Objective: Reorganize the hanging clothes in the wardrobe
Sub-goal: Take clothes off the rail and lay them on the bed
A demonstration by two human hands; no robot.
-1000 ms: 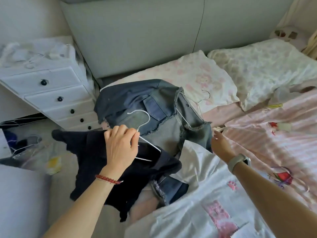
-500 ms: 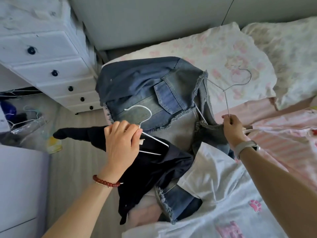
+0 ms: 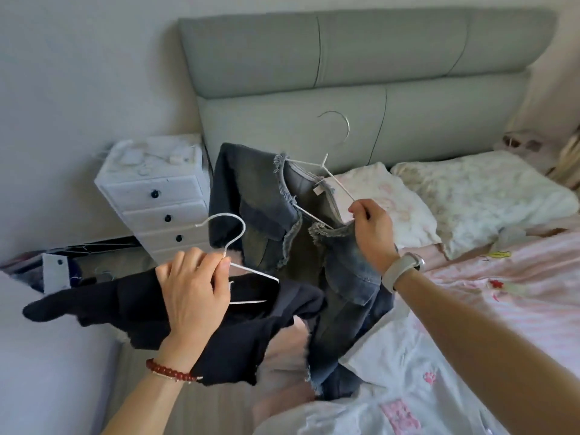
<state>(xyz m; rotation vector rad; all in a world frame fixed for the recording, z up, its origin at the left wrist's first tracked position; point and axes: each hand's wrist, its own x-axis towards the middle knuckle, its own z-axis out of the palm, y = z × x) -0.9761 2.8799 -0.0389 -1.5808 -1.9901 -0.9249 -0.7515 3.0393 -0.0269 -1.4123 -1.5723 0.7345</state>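
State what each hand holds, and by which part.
Left hand grips the white hanger of the black garment at its neck. Right hand pinches the denim jacket's hanger by one shoulder arm.

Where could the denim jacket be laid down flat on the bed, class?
The pink striped bedding, between the pillows and the white printed quilt, looks largely bare. The drawer unit has a cluttered top, and the bed's near corner is crowded with garments.

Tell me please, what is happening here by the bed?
A person is sorting clothes on hangers beside the bed. The left hand grips a white wire hanger carrying a black garment. The right hand holds a second hanger with a denim jacket, lifted off the mattress.
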